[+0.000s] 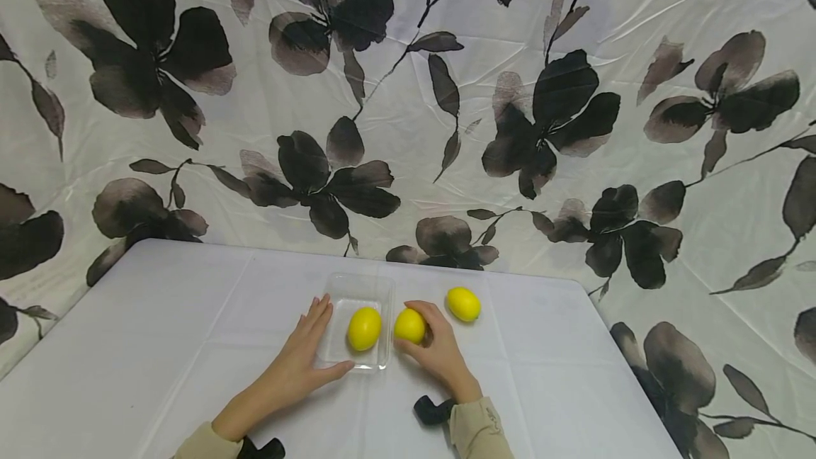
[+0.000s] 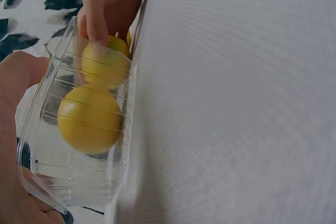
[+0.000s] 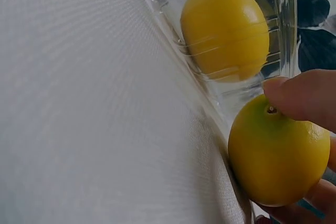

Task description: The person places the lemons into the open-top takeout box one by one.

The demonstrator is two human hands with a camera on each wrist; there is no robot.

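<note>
A clear plastic container sits on the white table with one yellow lemon inside it. My left hand rests against the container's left side, its fingers extended along the wall and the thumb at the near edge. Just right of the container, my right hand grips a second lemon between thumb and fingers. In the right wrist view this gripped lemon shows a greenish stem end and appears at or very near the table surface. A third lemon lies on the table beyond the right hand.
A white cloth with fold creases covers the table. Behind it hangs a floral-patterned curtain. Dark wrist-worn devices sit by both beige sleeves.
</note>
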